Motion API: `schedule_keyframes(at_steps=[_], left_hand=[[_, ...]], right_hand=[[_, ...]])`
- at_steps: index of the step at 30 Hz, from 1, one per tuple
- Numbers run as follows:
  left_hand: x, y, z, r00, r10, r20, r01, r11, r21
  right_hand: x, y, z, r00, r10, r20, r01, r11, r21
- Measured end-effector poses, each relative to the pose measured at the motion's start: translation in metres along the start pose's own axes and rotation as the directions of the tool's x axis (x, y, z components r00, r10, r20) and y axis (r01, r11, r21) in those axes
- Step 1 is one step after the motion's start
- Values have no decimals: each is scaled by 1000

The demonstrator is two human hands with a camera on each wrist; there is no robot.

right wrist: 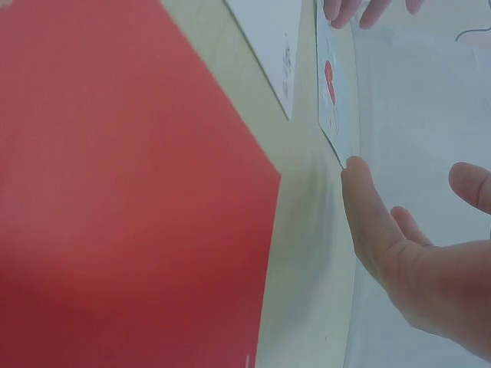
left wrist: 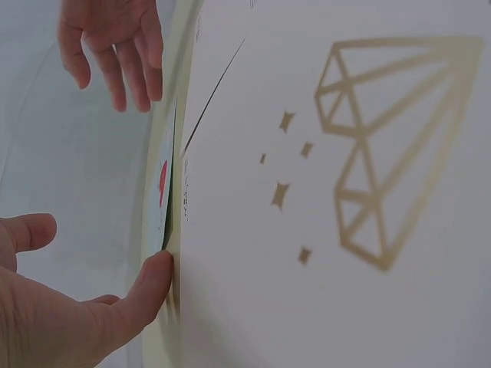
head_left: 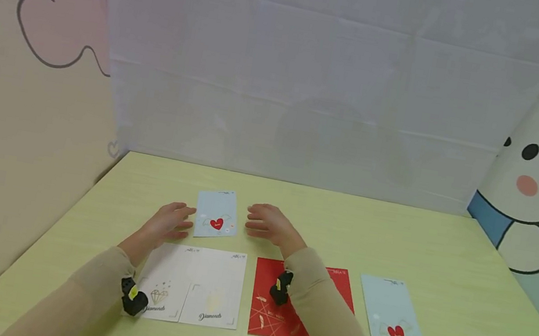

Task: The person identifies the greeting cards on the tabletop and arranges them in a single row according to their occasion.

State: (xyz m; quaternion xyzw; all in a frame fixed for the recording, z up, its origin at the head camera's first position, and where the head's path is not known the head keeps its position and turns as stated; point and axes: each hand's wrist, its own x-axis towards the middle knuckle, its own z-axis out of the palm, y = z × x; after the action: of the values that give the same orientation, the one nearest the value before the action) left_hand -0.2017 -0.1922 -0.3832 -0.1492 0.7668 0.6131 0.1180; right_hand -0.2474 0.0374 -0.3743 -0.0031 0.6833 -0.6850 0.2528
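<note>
A light blue card (head_left: pixel 217 205) with a red heart lies on the table between my two hands. My left hand (head_left: pixel 170 221) is at its left edge, fingers extended and parted; in the left wrist view a fingertip (left wrist: pixel 159 268) appears against the card's edge, though I cannot tell if it touches. On the other side, my right hand (head_left: pixel 273 227) is held slightly apart from the card, its fingers loosely bent toward it. Neither hand grips anything. Two white cards (head_left: pixel 218 271) printed "Diamonds" lie side by side nearer me, the left one partly covered by my left arm.
Red card stock (head_left: pixel 267 276) lies partly hidden under my right forearm; I cannot tell whether it is one card or two. Another light blue heart card (head_left: pixel 385 304) lies farther right. A white sheet (head_left: pixel 313 92) hangs behind the pale yellow-green table (head_left: pixel 463 316).
</note>
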Motion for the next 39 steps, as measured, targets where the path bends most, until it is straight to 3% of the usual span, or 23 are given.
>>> schedule_keyframes(at_steps=[12,25,33,39], left_hand=[[-4,6,7,999,36,30,-33,995,-94],[5,5,13,998,54,-15,-56,987,-150],[12,1,19,994,104,-42,-109,985,-137],[11,2,23,994,106,-26,-108,985,-131]], right_hand=[[7,6,15,996,53,-76,-58,996,-65],[7,7,14,994,65,-88,-72,994,-80],[5,7,14,994,65,-93,-75,991,-109],[6,9,13,993,60,-99,-72,991,-116]])
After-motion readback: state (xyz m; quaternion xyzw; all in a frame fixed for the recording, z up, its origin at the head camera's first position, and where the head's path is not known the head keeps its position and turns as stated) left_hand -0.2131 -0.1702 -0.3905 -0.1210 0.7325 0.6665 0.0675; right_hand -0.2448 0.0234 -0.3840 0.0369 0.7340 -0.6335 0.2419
